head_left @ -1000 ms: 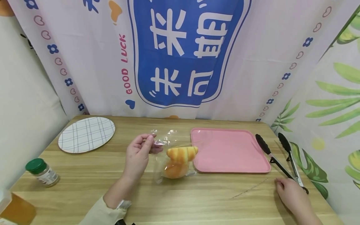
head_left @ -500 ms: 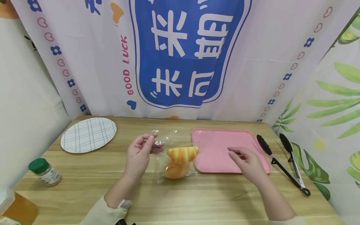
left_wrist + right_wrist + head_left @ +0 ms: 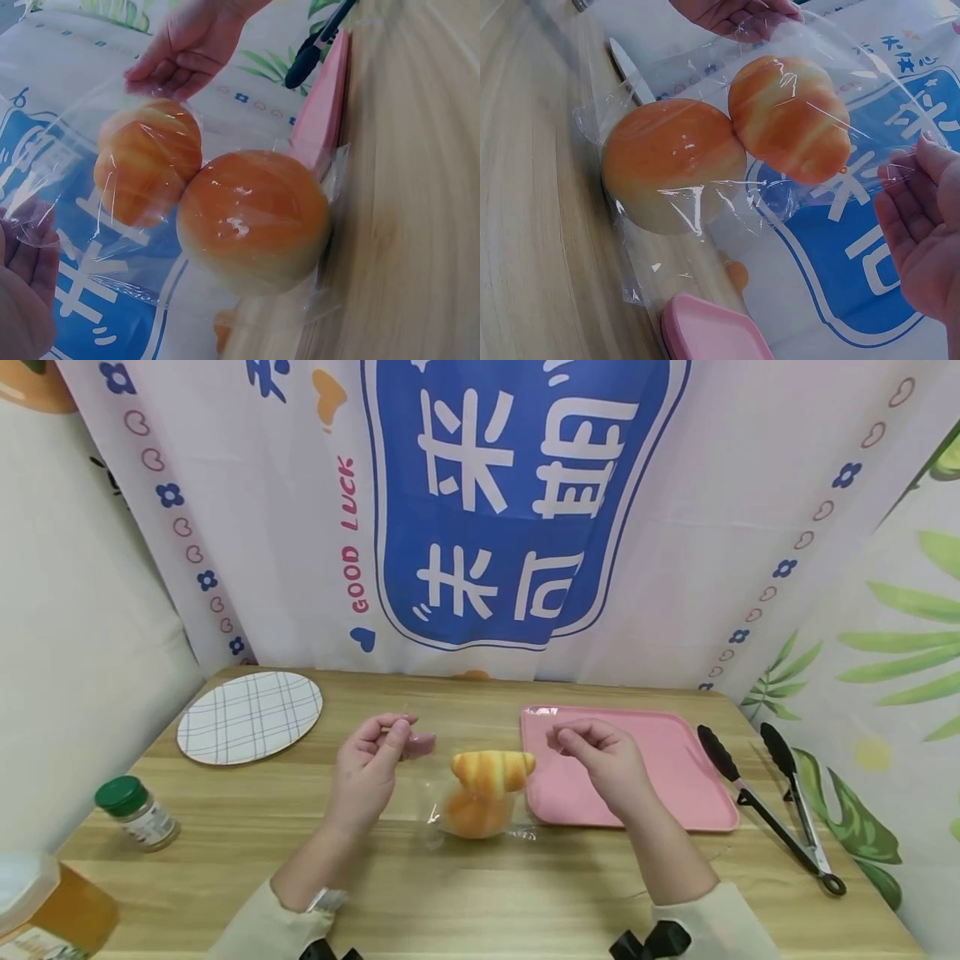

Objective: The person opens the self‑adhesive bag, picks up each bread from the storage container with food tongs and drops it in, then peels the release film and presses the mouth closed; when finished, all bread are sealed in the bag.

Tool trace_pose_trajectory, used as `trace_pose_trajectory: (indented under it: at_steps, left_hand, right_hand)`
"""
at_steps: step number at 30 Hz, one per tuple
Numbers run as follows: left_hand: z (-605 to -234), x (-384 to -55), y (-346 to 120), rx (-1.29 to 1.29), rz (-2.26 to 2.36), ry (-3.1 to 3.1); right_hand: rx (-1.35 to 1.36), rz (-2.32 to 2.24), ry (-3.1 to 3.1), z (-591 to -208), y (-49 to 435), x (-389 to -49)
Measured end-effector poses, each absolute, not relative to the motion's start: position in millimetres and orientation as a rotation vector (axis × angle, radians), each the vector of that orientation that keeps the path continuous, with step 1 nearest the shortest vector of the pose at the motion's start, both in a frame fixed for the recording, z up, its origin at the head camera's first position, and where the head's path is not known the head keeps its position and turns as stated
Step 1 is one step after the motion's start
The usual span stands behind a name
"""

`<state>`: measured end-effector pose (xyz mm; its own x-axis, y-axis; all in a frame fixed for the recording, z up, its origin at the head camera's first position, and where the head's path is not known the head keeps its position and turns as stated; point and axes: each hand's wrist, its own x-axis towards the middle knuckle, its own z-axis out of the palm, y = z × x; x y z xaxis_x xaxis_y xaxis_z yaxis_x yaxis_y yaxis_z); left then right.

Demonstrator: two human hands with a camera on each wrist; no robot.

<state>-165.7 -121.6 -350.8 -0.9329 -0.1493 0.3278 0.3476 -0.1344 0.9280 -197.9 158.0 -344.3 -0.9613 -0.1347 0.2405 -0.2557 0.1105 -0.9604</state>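
Left hand and right hand raised mid-table, each pinching clear bag edge (two bread rolls inside).

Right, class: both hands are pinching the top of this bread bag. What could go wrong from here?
1. The thin bag might tear unevenly between the left hand and right hand.
2. The two rolls sit loose and could tumble onto the table rather than the pink tray.

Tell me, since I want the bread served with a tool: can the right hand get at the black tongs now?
Probably not at once: the right hand is pinching the clear bag, though the tongs lie unobstructed beside the pink tray.
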Motion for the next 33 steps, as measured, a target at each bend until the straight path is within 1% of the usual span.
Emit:
trace_pose_trajectory:
  at_steps: [10, 19, 26, 33]
  left_hand:
    - [-347.2, -171.0, -132.5, -0.18, -2.079, -1.889]
    - [-349.0, -171.3, -143.4, -0.297, -2.191, -2.017]
    - [-347.2, -175.6, -147.2, -0.31, -2.219, -2.022]
    - [-345.7, -178.0, -152.4, -0.375, -2.258, -1.982]
  right_hand:
    - [0.273, 1.934, -2.296, -340.4, 149.2, -198.3]
    - [0.262, 1.931, -2.302, -341.1, 150.2, -199.6]
    - [0.369, 1.926, -2.372, -338.9, 157.8, -201.8]
    - [0.448, 1.953, -2.403, -335.2, 162.8, -202.8]
